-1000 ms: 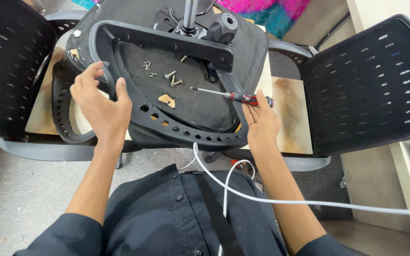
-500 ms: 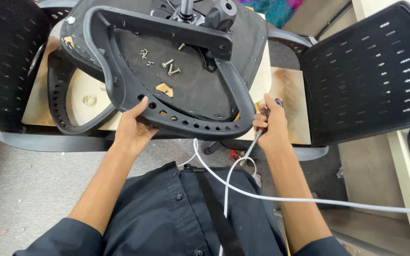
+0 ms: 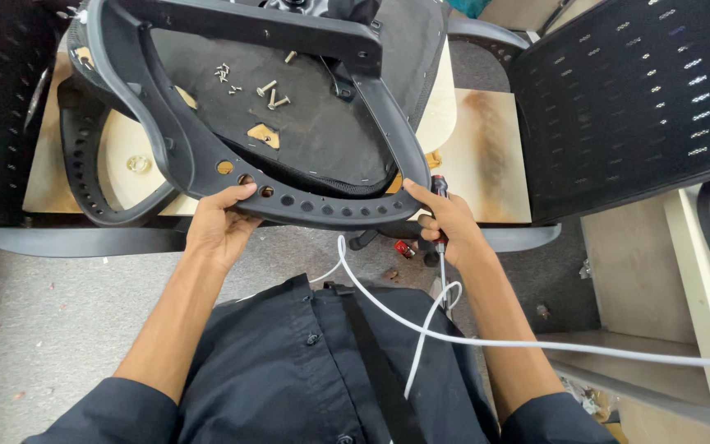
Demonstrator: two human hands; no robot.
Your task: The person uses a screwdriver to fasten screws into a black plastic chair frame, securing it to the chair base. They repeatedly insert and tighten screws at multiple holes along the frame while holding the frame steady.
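The chair frame [image 3: 207, 177] is black, dotted with round holes. Above it lie silver screws [image 3: 271, 92]. To its right, a black mesh backrest [image 3: 626, 99]; below, a white cable [image 3: 486, 339].

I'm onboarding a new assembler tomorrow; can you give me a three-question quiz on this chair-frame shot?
1. True or false: the left hand is on the black plastic frame.
2. What does the right hand hold? A) loose screws B) screwdriver C) white cable
3. Fill in: the loose screws lie on the ____ chair underside.

Key: 1 true. 2 B, the screwdriver, tip pointing down. 3 dark fabric chair underside.
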